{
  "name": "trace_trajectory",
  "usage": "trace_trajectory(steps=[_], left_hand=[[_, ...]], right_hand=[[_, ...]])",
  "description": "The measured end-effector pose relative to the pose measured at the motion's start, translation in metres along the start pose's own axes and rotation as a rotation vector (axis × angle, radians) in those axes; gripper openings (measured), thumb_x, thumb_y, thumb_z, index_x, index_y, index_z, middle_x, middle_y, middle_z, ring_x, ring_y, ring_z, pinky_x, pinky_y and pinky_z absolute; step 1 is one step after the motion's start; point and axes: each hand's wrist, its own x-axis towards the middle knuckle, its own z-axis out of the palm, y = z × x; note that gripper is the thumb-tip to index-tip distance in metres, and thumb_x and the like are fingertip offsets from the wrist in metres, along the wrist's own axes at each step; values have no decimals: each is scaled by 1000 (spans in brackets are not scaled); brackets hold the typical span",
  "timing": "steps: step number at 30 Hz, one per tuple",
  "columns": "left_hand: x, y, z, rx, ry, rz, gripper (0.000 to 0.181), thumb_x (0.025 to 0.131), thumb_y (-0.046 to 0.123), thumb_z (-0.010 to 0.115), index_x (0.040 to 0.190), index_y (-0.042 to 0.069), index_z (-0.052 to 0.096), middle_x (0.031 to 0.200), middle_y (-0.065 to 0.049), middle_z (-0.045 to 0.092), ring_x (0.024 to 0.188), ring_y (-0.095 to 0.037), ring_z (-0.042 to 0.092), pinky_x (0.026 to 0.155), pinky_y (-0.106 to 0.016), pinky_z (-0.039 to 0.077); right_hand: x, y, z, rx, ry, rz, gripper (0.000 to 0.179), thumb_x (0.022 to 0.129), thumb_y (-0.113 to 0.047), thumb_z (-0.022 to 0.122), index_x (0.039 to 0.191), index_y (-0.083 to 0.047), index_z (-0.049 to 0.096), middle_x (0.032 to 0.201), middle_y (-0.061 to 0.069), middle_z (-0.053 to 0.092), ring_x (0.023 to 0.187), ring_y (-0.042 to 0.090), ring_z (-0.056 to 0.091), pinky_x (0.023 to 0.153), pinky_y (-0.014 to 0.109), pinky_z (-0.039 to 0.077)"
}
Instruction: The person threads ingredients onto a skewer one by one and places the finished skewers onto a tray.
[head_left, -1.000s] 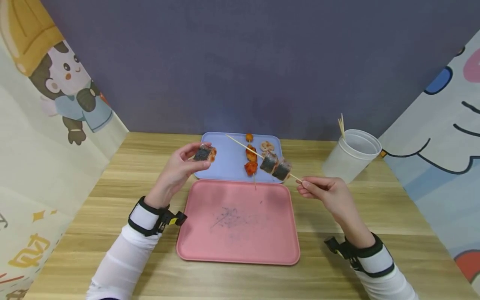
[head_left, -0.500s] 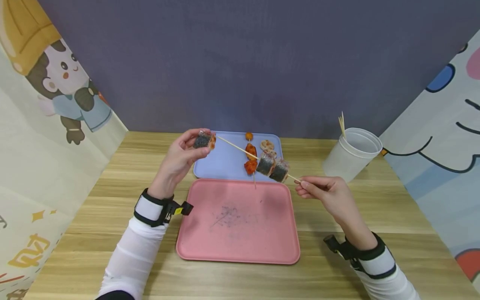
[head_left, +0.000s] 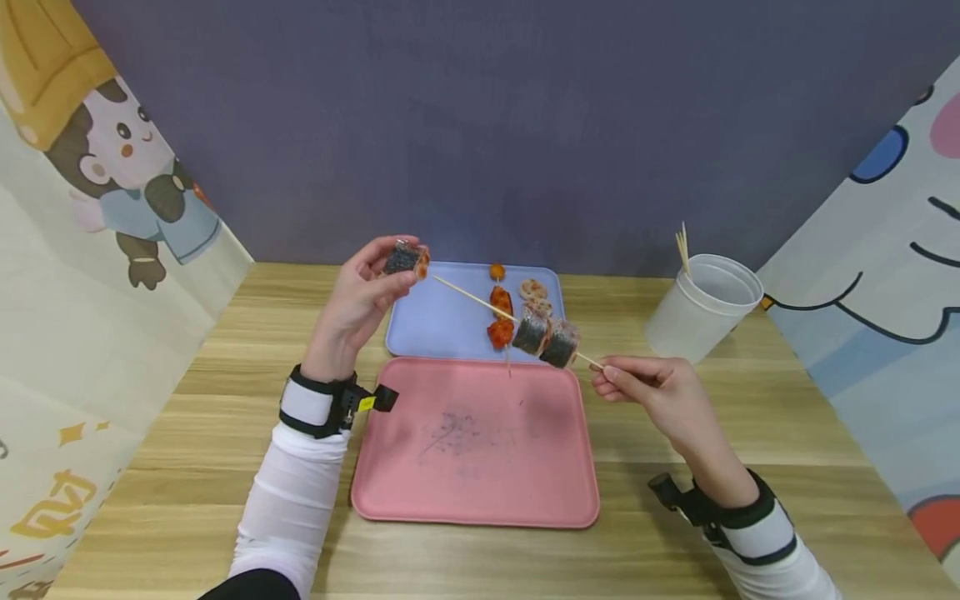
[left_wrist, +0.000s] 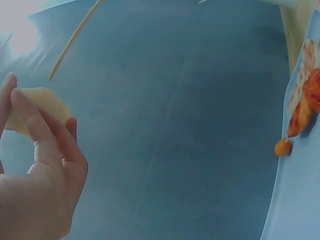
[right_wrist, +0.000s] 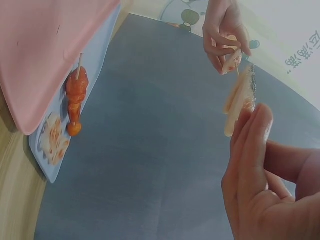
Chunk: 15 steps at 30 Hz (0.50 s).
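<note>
In the head view my left hand point(head_left: 352, 302) holds a loose fish piece point(head_left: 402, 259) between thumb and fingers, its dark skin side showing. My right hand point(head_left: 660, 393) pinches the blunt end of a bamboo skewer point(head_left: 471, 297). Two similar fish pieces, the nearer being a dark-skinned chunk point(head_left: 560, 344), are threaded side by side on it. The skewer slants up to the left, its bare tip close to the loose piece. A small gap between that tip and the pale fish piece point(left_wrist: 42, 102) shows in the left wrist view.
A blue tray point(head_left: 438, 321) at the back bears a skewer of red-orange food point(head_left: 501, 333) and pale browned slices point(head_left: 533, 289). Before it lies a pink tray point(head_left: 472, 483) with dark smudges. A white bucket point(head_left: 693, 321) with several sticks stands right, near the dark back wall point(head_left: 480, 133).
My left hand has risen and moved slightly away from me with its fish piece. The loaded skewer has shifted a little left, then stayed nearly still in my right hand.
</note>
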Motion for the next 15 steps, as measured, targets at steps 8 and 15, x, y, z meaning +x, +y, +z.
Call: trace_trajectory(steps=[8,15], left_hand=[[-1,-2,3,34,1,-45,38,85,-7,63,119,9,56,118,-5,59,98,-15,60,70,-20,51],[-2,-2,4,51,-14,-43,38,86,-8,62,119,8,57,114,-5,61,88,-14,60,69,-21,51]], right_hand=[[-2,-3,1,-23,5,13,32,92,-2,59,112,23,56,84,-4,73,75,9,71,68,31,57],[-1,-3,1,-33,-2,7,31,92,-1,58,113,23,56,83,-6,73,75,8,70,68,29,57]])
